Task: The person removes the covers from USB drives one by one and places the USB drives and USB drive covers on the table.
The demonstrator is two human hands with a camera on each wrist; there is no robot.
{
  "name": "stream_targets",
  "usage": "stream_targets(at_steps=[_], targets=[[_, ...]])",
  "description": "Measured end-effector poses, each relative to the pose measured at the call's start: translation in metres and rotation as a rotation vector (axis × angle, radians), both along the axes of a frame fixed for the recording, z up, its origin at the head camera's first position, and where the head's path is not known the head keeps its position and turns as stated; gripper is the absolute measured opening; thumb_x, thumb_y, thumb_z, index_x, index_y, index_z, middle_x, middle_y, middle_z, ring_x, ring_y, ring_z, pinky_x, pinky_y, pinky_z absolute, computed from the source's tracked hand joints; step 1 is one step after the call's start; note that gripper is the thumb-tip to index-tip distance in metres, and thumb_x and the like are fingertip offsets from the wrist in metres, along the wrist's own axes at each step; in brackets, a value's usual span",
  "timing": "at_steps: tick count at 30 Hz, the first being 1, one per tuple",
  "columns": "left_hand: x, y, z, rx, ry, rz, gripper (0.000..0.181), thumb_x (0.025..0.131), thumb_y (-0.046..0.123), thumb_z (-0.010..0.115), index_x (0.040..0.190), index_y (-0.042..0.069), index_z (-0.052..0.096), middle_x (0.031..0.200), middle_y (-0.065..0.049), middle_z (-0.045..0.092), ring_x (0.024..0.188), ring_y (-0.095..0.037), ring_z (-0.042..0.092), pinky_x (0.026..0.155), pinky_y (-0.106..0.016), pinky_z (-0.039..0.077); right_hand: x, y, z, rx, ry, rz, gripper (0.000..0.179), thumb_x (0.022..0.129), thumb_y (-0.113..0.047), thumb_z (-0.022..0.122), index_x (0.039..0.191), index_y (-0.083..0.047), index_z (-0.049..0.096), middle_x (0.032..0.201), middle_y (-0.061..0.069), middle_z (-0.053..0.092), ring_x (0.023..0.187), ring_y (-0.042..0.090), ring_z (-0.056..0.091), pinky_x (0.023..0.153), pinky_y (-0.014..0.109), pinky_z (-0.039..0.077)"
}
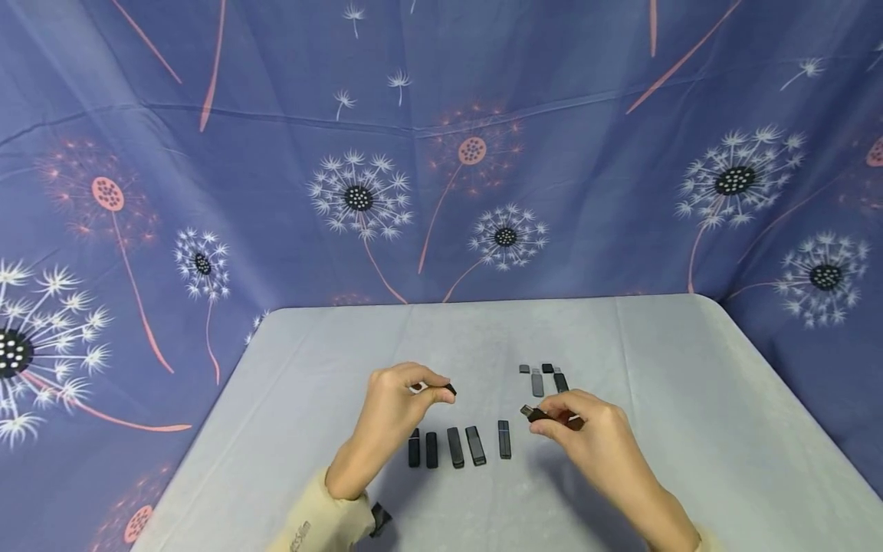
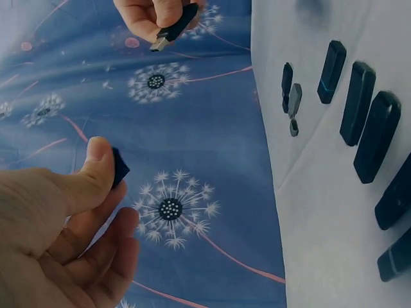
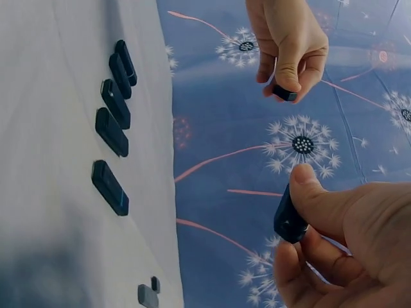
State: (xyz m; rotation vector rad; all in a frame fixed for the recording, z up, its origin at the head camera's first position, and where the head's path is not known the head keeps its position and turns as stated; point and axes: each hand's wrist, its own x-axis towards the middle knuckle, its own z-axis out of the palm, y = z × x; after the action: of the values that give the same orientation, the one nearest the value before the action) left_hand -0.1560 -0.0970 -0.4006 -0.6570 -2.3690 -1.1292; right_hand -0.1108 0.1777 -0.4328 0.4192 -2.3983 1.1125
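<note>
Between thumb and forefinger, my left hand (image 1: 386,410) pinches a small black cap (image 1: 451,389), raised above the table. My right hand (image 1: 596,429) holds a black USB stick (image 1: 535,415) whose bare metal plug (image 2: 160,43) points toward the left hand. Cap and stick are apart. On the table below and between the hands, several dark USB sticks (image 1: 455,447) lie in a row. Just beyond the right hand are a grey uncapped USB stick (image 1: 537,384) and a black one (image 1: 560,381), partly hidden by that hand. A grey cap (image 1: 524,369) and a black cap (image 1: 548,368) lie behind them.
A pale grey cloth covers the table (image 1: 331,353), which has rounded far corners. Behind and beside it hangs a blue curtain (image 1: 586,253) with a dandelion print. A dark object (image 1: 379,520) shows beside the left sleeve cuff.
</note>
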Motion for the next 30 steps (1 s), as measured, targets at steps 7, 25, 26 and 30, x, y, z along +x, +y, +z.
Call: stream_targets(at_steps=[7,25,26,30], targets=[[-0.012,0.001,0.005,-0.055,0.052,-0.035,0.012,0.071,0.018,0.091,0.079,0.013,0.084,0.078,0.001,0.079,0.074,-0.012,0.075,0.066,-0.026,0.060,-0.008,0.007,0.009,0.043,-0.015,-0.007,0.020,0.071,-0.010,0.092,0.086,-0.015,0.080,0.082,-0.009,0.076,0.071,0.000,0.066,0.059,0.017,0.054],[-0.057,0.021,0.028,-0.181,0.157,-0.050,0.007,0.081,0.013,0.085,0.088,0.010,0.084,0.084,0.000,0.080,0.079,-0.016,0.072,0.075,-0.030,0.060,-0.055,0.020,0.052,0.117,-0.171,-0.030,0.012,0.088,-0.017,0.083,0.097,-0.010,0.081,0.089,0.003,0.079,0.075,0.014,0.072,0.064,0.025,0.056],[-0.059,0.024,0.028,-0.180,0.160,-0.059,0.006,0.082,0.011,0.084,0.088,0.010,0.084,0.085,-0.001,0.080,0.079,-0.017,0.072,0.075,-0.030,0.059,-0.057,0.020,0.053,0.112,-0.186,-0.038,0.012,0.089,-0.017,0.083,0.098,-0.010,0.081,0.089,0.002,0.079,0.075,0.014,0.072,0.064,0.025,0.055],[-0.068,0.034,0.032,-0.191,0.136,-0.091,0.006,0.086,0.008,0.081,0.092,0.008,0.083,0.088,-0.002,0.080,0.083,-0.018,0.072,0.081,-0.029,0.059,-0.066,0.016,0.055,0.086,-0.202,-0.065,0.014,0.091,-0.018,0.081,0.100,-0.008,0.080,0.089,0.005,0.079,0.073,0.015,0.073,0.063,0.026,0.055]])
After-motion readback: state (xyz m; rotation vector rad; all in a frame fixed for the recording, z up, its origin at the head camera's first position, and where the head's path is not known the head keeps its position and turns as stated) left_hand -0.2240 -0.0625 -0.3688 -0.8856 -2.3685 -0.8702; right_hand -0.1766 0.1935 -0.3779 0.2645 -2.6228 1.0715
